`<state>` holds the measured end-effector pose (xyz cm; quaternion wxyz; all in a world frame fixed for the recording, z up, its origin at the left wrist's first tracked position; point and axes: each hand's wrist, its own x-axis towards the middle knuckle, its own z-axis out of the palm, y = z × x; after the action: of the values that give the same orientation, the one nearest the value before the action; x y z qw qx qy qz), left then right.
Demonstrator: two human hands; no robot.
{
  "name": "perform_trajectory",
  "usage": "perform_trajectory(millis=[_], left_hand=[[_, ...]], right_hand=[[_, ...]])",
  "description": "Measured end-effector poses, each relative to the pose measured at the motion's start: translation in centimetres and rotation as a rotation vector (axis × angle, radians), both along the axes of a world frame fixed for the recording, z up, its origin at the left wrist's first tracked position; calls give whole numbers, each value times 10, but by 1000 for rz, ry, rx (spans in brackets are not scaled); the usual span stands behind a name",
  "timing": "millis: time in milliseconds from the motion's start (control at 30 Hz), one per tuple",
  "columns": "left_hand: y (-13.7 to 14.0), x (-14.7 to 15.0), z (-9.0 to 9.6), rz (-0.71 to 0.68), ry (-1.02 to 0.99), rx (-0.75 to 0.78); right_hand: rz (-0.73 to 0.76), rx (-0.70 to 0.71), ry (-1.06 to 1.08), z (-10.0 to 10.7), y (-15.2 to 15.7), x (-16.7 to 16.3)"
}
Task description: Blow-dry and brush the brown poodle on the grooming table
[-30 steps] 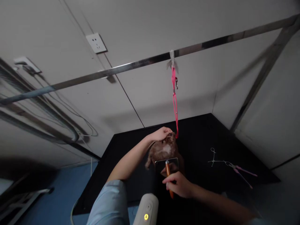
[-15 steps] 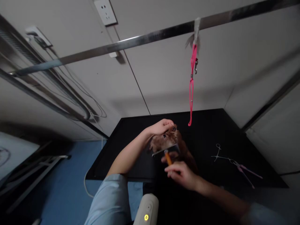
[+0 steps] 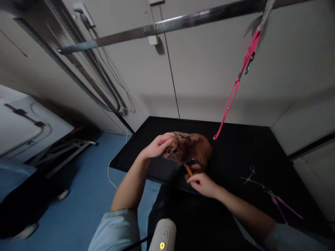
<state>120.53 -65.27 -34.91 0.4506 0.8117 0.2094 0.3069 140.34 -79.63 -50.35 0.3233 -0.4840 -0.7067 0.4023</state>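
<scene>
A small brown curly-haired dog is on the black table, its head turned toward the left. My left hand is closed around the side of its head, the thumb near one eye. In my right hand is the orange handle of a slicker brush. The brush head is low against the dog's chest or front legs, mostly hidden by fur and shadow. I cannot tell how firmly its pins touch the coat.
On the black table to the right lie a metal clamp and pink-handled scissors. A pink loop leash hangs from the metal bar. Another person's dark-trousered leg shows at the lower left.
The view has swung left. The dog's head has turned from facing me to facing left, with my left hand still on it. The brush has moved from beside its face to lower down.
</scene>
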Motion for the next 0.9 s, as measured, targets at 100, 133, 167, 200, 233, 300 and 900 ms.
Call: perform_trajectory(millis=[100,133,167,200,233,300,900], left_hand=[[-11,-15,-11,89,-5,28],[-14,-19,-16,129,-17,32],[-16,-23,-22,172,-41,28],[-18,-25,-28,222,-80,15],[-19,-28,-35,272,-128,-12],[-19,-31,-48,381,-250,-106],[32,-4,-133,554,-988,-691]], right_hand=[[114,-208,41,-3,-3,-4],[107,-184,69,-1,-1,-5],[75,-114,89,1,2,-5],[29,-29,91,3,5,-6],[-18,36,74,3,8,-6],[-45,27,7,0,8,-9],[-150,-299,50,-79,4,4]])
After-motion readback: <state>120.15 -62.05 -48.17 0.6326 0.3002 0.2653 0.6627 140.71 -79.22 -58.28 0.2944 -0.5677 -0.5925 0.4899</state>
